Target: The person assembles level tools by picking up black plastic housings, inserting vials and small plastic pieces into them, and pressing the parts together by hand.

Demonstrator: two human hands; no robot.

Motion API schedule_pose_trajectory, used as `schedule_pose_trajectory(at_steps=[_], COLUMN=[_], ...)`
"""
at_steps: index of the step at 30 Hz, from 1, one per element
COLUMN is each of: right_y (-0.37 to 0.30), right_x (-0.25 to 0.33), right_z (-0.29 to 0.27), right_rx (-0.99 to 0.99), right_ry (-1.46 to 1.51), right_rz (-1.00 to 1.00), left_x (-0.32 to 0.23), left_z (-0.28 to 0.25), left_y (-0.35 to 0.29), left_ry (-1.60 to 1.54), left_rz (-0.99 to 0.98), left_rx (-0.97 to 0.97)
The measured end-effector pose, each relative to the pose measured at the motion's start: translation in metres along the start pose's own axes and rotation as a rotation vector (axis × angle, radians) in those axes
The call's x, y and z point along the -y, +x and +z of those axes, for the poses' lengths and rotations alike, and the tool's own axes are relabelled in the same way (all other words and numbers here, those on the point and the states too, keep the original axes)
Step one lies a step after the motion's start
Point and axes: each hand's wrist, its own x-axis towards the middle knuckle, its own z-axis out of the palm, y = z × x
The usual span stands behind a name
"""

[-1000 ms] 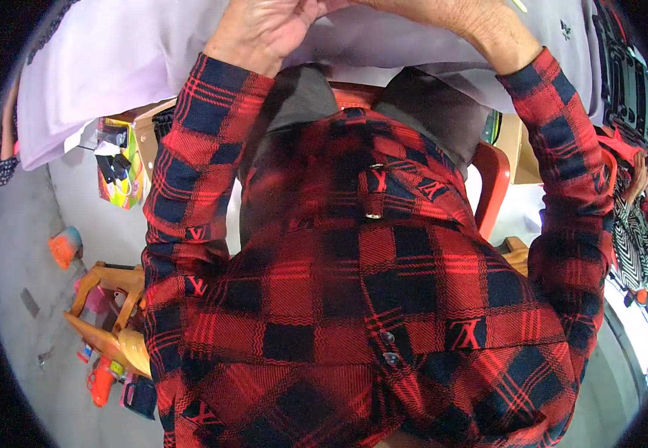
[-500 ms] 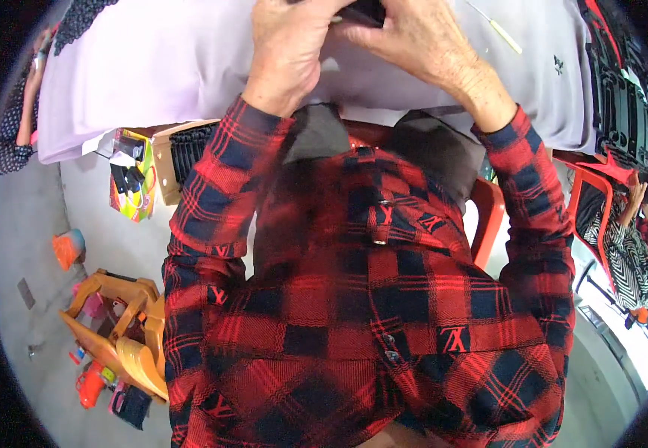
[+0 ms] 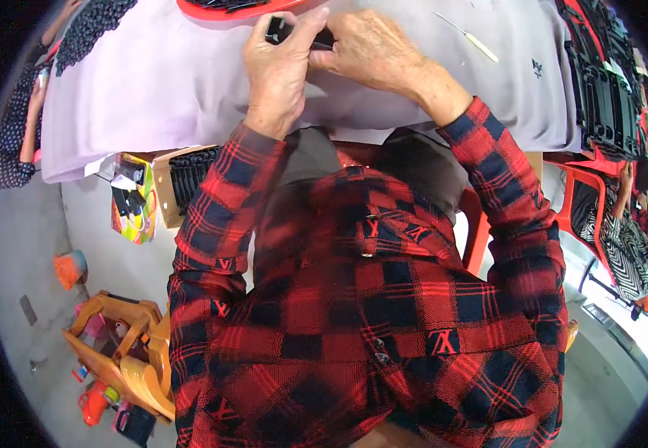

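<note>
Above the lavender-covered table, both hands hold a small black, glossy, bar-like part. My left hand is closed round its left end, with thumb and fingers pinching it. From the right, my right hand grips the same part, its thumb pressed towards the left hand. Much of the part is hidden by the fingers, so its kind cannot be told. To the right of my right hand lies a thin metal pick with a pale handle. Beyond the hands stands a red tray with thin black pieces in it.
A heap of black pieces lies at the table's far left; long black parts are stacked at the right. Below the table edge are a cardboard box and a colourful bag. Other people sit at both sides. A wooden stool lies lower left.
The view has shifted, bringing the red tray into sight. Both hands now show more fully, still gripping the black part; the right hand has turned more over it.
</note>
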Motion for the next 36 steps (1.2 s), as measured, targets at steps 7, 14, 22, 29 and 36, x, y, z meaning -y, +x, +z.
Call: schedule_pose_trajectory(at_steps=[7, 14, 22, 29, 36], right_y=[-0.002, 0.005, 0.001, -0.034, -0.069], right_x=[0.005, -0.001, 0.001, -0.025, -0.053], right_z=[-0.008, 0.002, -0.008, -0.040, -0.009], right_rx=[-0.110, -0.169, -0.138, -0.004, -0.180], right_ry=[0.250, 0.301, 0.412, 0.384, 0.343], right_rz=[-0.083, -0.118, -0.096, -0.102, -0.056], left_x=[0.004, -0.004, -0.005, -0.018, -0.015], left_z=[-0.005, 0.011, -0.002, -0.006, -0.010], left_y=[0.004, -0.001, 0.001, -0.003, 0.000], left_ry=[0.085, 0.051, 0.053, 0.022, 0.202], left_rz=[-0.012, 0.007, -0.108, -0.169, -0.041], left_rx=[-0.009, -0.011, 0.051, 0.035, 0.067])
